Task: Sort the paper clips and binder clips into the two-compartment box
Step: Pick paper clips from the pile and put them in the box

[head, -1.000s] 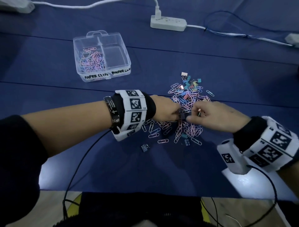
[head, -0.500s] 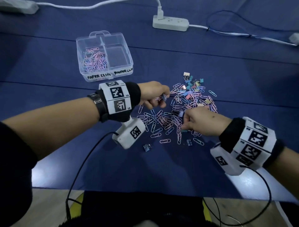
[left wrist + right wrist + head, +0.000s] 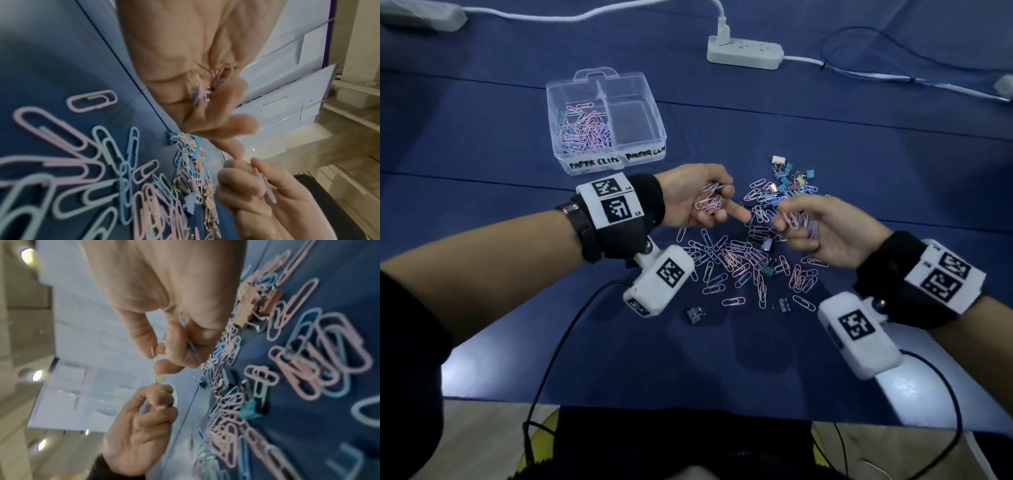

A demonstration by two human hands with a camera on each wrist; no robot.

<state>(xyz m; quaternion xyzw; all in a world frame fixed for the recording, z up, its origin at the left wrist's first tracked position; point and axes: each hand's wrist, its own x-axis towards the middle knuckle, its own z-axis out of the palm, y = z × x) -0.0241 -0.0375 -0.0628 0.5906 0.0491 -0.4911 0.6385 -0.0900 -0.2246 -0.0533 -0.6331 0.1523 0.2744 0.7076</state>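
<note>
My left hand (image 3: 722, 205) hovers palm-up over the left edge of the pile, its curled fingers cupping a bunch of pink and blue paper clips (image 3: 709, 202). To its right, my right hand (image 3: 781, 223) pinches a few pink paper clips (image 3: 796, 219); the left wrist view shows one such clip (image 3: 265, 185) in those fingers. The hands' fingertips nearly meet. Below them a mixed pile (image 3: 743, 257) of paper clips lies on the blue table, with binder clips (image 3: 791, 178) at its far end. The clear two-compartment box (image 3: 654, 102) stands behind; its left compartment holds paper clips (image 3: 583, 132), the right shows none.
Stray binder clips (image 3: 693, 314) (image 3: 784, 304) lie near the pile's front. A white power strip (image 3: 743, 51) with cables sits at the back. The table's front edge (image 3: 688, 404) is close to my body, and black cables hang from both wrist cameras.
Both hands have lifted off the pile and turned palm-up. The left came up with a bunch of paper clips; the right now pinches a few clips beside it.
</note>
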